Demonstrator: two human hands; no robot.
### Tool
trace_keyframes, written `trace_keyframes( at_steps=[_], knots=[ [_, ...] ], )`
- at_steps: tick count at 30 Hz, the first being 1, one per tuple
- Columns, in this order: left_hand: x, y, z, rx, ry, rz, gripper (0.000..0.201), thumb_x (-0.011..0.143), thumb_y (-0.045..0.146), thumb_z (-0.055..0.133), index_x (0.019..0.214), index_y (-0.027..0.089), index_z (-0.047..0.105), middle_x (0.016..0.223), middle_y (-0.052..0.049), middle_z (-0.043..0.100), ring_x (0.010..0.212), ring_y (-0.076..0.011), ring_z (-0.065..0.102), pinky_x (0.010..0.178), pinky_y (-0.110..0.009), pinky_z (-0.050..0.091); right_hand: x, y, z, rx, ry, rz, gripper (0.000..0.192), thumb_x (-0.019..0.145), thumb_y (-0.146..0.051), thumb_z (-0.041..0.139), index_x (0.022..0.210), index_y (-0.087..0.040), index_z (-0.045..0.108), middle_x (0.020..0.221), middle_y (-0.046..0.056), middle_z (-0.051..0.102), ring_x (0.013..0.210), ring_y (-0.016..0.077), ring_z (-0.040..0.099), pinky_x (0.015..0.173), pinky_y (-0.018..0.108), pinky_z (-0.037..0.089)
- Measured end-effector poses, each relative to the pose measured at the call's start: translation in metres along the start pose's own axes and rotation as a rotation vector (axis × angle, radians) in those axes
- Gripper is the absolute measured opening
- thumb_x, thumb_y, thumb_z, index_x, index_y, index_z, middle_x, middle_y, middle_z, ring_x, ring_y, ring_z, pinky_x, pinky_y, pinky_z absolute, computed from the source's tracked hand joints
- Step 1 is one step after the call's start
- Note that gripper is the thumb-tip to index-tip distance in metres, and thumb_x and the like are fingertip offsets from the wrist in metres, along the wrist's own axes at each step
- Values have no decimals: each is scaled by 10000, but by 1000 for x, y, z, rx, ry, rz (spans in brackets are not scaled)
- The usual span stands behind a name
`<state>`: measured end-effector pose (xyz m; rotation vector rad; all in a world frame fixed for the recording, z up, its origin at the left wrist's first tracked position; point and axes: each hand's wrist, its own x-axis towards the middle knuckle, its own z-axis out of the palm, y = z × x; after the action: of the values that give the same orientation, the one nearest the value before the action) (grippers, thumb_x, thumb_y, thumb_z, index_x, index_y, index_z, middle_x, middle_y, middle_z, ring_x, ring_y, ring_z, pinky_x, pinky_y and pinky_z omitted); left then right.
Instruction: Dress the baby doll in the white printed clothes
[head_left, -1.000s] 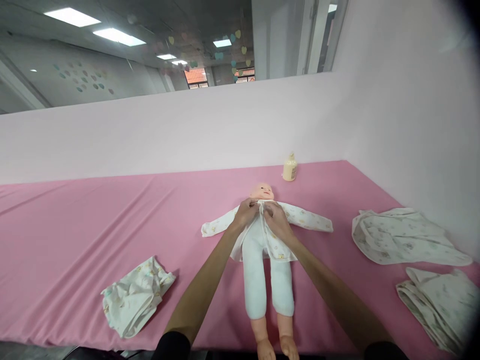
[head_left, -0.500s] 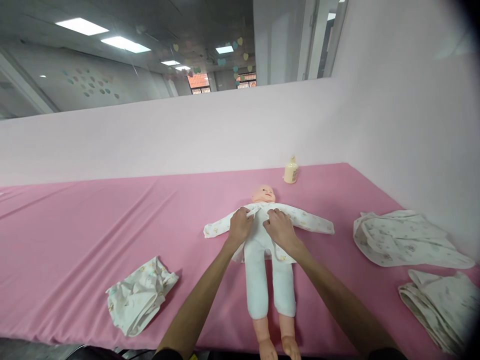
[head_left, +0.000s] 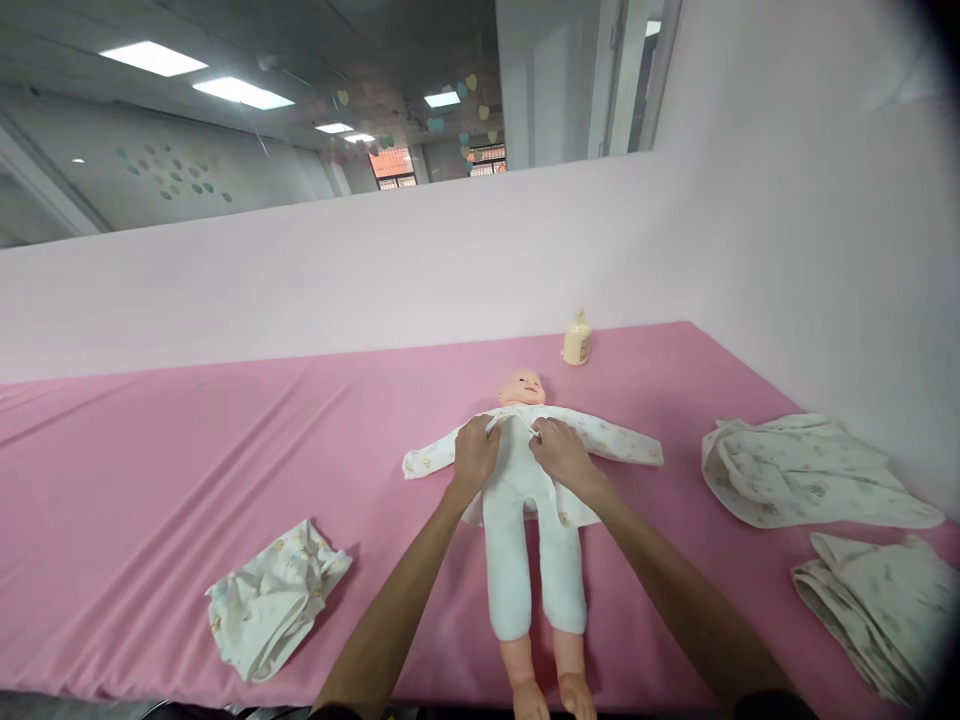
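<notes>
A baby doll [head_left: 521, 388] lies on its back, head toward the wall and bare feet toward me. It wears a white body suit [head_left: 507, 570] and, over that, a patterned baby jacket [head_left: 622, 442] whose front lies open and whose sleeves stretch out to both sides. At the doll's chest, my left hand [head_left: 477, 452] is closed on the jacket's front edge on the left. My right hand [head_left: 561, 452] is closed on the opposite front edge, a short gap away. The fingertips are partly hidden by the knuckles.
A pink sheet [head_left: 187, 450] covers the table. Behind the doll's head stands a cream pump bottle [head_left: 577, 340]. Crumpled patterned cloth [head_left: 274, 600] lies at front left. On the right are a patterned garment [head_left: 810, 470] and folded cloth [head_left: 885, 605]. White walls [head_left: 337, 275] border the back and right.
The two front edges of the jacket are drawn slightly farther apart, with both hands still holding them. The whole view has shifted slightly; the doll stays in place.
</notes>
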<state>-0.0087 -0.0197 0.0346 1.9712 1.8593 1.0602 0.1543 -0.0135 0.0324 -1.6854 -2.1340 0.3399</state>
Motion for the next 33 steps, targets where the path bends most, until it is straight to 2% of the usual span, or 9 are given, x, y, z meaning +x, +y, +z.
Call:
trace_keyframes(
  at_steps=[4,6,9,13,20,25,29,33],
  knots=[
    [-6,4,3,-49,28,46,229,930,240,416,884,173,631,963,-76,681,902,-215,589,775,-318,403,1,1,-8,167,7,-1,201,771,-112,434,608,-198,354,633,-4,480,625,141,440,572,291,209],
    [-7,6,5,-87,36,29,236,925,240,428,948,166,651,1019,-87,690,959,-226,604,826,-335,427,1,1,-12,286,10,6,237,755,-120,436,581,-198,297,569,-27,383,574,126,385,558,288,199],
    [-5,9,8,-162,60,-22,215,898,225,467,963,164,662,1041,-87,698,982,-226,618,855,-339,447,1,2,-15,421,-4,31,236,741,-145,442,572,-204,289,550,-41,331,548,115,361,546,279,197],
    [-5,11,9,-293,100,-65,215,853,179,506,991,171,671,1067,-69,705,1008,-206,627,887,-323,458,2,4,-13,518,-5,53,193,723,-175,447,566,-208,340,548,-47,339,530,107,366,527,266,209],
    [-10,11,11,-370,51,-58,213,873,271,559,1010,189,698,1094,-64,707,1035,-218,632,918,-349,461,4,6,-9,676,0,91,133,715,-226,476,600,-185,529,582,-30,497,521,103,462,513,240,294],
    [-15,18,15,-400,17,-58,211,875,272,570,1014,180,700,1092,-72,707,1036,-221,631,922,-352,460,5,5,-5,755,45,121,158,736,-270,503,620,-181,562,630,-17,580,560,114,516,540,237,344],
    [-17,23,20,-424,33,-70,198,879,259,560,984,183,709,1064,-62,713,1013,-213,636,911,-343,461,4,1,0,779,65,81,188,766,-296,494,656,-183,596,593,-26,560,558,119,498,551,241,353],
    [-18,25,23,-479,53,-81,181,867,239,551,909,185,718,986,-48,727,956,-201,652,865,-317,474,2,-2,1,776,78,60,192,780,-298,483,643,-188,559,591,-31,536,564,122,480,547,242,345]
  ],
)
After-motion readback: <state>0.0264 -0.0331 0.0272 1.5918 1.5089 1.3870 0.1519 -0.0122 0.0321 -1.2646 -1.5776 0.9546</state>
